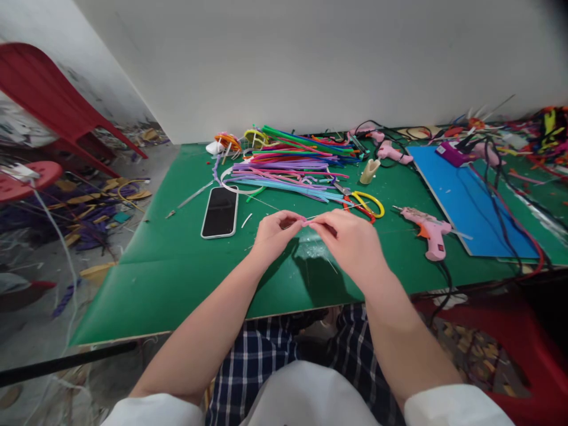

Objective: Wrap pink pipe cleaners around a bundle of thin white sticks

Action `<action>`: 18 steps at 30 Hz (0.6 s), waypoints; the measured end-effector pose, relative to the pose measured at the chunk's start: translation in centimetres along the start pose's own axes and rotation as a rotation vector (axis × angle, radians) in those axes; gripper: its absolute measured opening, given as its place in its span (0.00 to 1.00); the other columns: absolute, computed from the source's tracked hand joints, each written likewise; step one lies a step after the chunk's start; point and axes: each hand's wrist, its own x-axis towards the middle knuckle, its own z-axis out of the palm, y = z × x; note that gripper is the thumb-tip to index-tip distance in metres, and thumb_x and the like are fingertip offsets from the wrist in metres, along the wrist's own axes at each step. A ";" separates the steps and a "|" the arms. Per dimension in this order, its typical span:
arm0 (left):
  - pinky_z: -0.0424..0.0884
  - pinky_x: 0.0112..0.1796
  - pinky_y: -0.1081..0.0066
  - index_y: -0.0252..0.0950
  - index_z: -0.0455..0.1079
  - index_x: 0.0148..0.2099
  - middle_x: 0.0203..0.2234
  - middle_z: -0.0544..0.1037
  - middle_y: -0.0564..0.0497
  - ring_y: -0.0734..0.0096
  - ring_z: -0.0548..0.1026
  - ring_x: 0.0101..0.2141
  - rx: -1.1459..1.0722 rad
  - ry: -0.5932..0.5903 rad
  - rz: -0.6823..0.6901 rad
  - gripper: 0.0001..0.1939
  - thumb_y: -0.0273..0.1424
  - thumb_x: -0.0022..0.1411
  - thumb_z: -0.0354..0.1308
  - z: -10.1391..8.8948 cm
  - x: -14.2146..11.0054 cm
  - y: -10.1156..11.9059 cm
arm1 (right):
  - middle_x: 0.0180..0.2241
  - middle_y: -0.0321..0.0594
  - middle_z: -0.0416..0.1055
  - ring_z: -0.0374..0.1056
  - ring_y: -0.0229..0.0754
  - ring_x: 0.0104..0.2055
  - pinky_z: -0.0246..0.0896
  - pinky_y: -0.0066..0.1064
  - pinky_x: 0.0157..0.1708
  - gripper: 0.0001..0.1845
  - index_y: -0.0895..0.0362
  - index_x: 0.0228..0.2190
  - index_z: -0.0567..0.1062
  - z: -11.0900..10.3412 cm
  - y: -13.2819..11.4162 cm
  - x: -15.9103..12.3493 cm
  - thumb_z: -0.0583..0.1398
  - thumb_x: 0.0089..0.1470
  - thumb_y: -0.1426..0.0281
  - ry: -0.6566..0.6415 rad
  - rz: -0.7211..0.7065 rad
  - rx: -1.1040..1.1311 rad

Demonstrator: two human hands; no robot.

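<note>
My left hand (276, 232) and my right hand (348, 238) meet fingertip to fingertip above the near middle of the green table. Both are closed in a pinch. Whatever lies between the fingertips is small, perhaps pinkish, and mostly covered by them. Just behind the hands lie a pair of scissors (369, 201) with yellow and red handles and a spread of colourful pipe cleaners (293, 171). A black-screened phone (220, 212) rests left of my left hand, with a small white strip (247, 220) between them.
A pink glue gun (428, 228) lies on the right, beside a blue board (470, 201) crossed by black cables. A white headband (231, 180) is behind the phone. Orange and yellow round pieces (228, 142) stand at the back left. A beige tube-like piece (370, 171) stands behind the scissors.
</note>
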 end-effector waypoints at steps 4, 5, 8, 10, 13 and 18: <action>0.69 0.34 0.69 0.34 0.72 0.33 0.27 0.77 0.48 0.68 0.74 0.30 -0.077 -0.141 -0.124 0.11 0.35 0.48 0.61 0.2 -0.2 0.6 | 0.26 0.37 0.72 0.66 0.41 0.30 0.47 0.30 0.24 0.10 0.53 0.26 0.74 -2.1 1.2 -0.8 0.57 0.52 0.63 0.020 0.015 -0.257; 0.69 0.34 0.68 0.34 0.72 0.33 0.27 0.77 0.47 0.68 0.74 0.31 -0.095 -0.171 -0.146 0.11 0.35 0.49 0.61 0.2 -0.3 0.7 | 0.25 0.37 0.72 0.66 0.41 0.30 0.48 0.30 0.24 0.10 0.53 0.25 0.74 -2.5 1.6 -0.9 0.57 0.51 0.63 0.010 0.002 -0.271; 0.69 0.34 0.69 0.34 0.72 0.34 0.26 0.77 0.47 0.68 0.74 0.31 -0.134 -0.224 -0.162 0.11 0.36 0.50 0.61 0.2 -0.7 1.1 | 0.25 0.36 0.73 0.66 0.41 0.29 0.51 0.31 0.26 0.09 0.52 0.25 0.75 -3.5 2.7 -1.0 0.58 0.51 0.63 -0.061 -0.008 -0.188; 0.69 0.33 0.69 0.34 0.72 0.34 0.25 0.77 0.48 0.69 0.74 0.30 -0.156 -0.259 -0.161 0.11 0.36 0.49 0.61 0.3 -0.9 1.5 | 0.25 0.35 0.73 0.66 0.40 0.28 0.53 0.30 0.26 0.09 0.51 0.25 0.76 -4.1 3.5 -0.8 0.58 0.50 0.63 -0.142 0.023 -0.037; 0.69 0.31 0.71 0.34 0.72 0.32 0.25 0.77 0.48 0.70 0.74 0.29 -0.209 -0.345 -0.166 0.10 0.35 0.49 0.62 0.6 -1.4 1.9 | 0.26 0.33 0.74 0.67 0.38 0.28 0.55 0.29 0.25 0.09 0.50 0.24 0.77 -4.6 4.7 -0.3 0.59 0.48 0.62 -0.227 0.104 0.186; 0.68 0.28 0.74 0.33 0.71 0.31 0.24 0.77 0.51 0.74 0.74 0.26 -0.394 -0.420 -0.143 0.06 0.31 0.50 0.62 1.1 -1.9 2.3 | 0.25 0.36 0.73 0.66 0.39 0.28 0.57 0.29 0.26 0.11 0.55 0.25 0.77 -3.3 6.3 0.4 0.58 0.48 0.62 -0.329 0.173 0.348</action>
